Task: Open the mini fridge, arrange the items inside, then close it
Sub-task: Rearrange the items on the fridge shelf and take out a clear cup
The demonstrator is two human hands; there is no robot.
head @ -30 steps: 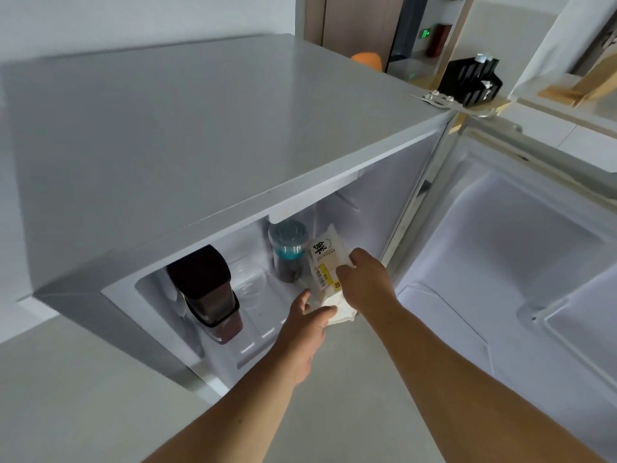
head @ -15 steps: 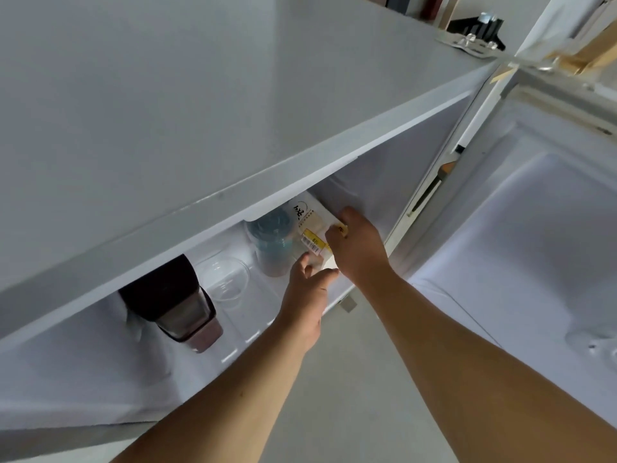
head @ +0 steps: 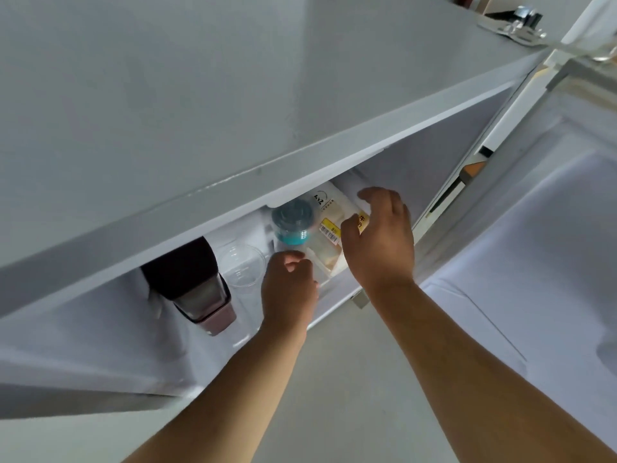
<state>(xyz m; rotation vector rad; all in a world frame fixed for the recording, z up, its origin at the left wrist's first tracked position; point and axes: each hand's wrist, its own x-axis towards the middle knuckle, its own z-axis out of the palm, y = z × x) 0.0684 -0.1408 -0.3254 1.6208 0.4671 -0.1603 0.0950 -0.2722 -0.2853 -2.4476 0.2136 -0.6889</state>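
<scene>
The mini fridge (head: pixel 233 135) stands open, with its door (head: pixel 551 248) swung out to the right. On the shelf lies a white food packet (head: pixel 329 242) with a yellow label, leaning against a teal-lidded bottle (head: pixel 293 222). My left hand (head: pixel 288 290) has its fingers curled at the packet's near corner. My right hand (head: pixel 379 242) hovers over the packet's right side with fingers spread and the thumb touching the label. Left of the bottle sit a clear plastic cup (head: pixel 242 265) and a dark maroon container (head: pixel 193 285).
The fridge's grey top fills the upper view and hides the back of the shelf. A metal hinge (head: pixel 516 23) sits at the top right corner. Pale floor (head: pixel 350 396) lies under my arms.
The packet has gone deeper onto the shelf beside the bottle. My right hand has loosened from a grip to spread fingers. The view has dropped lower and closer.
</scene>
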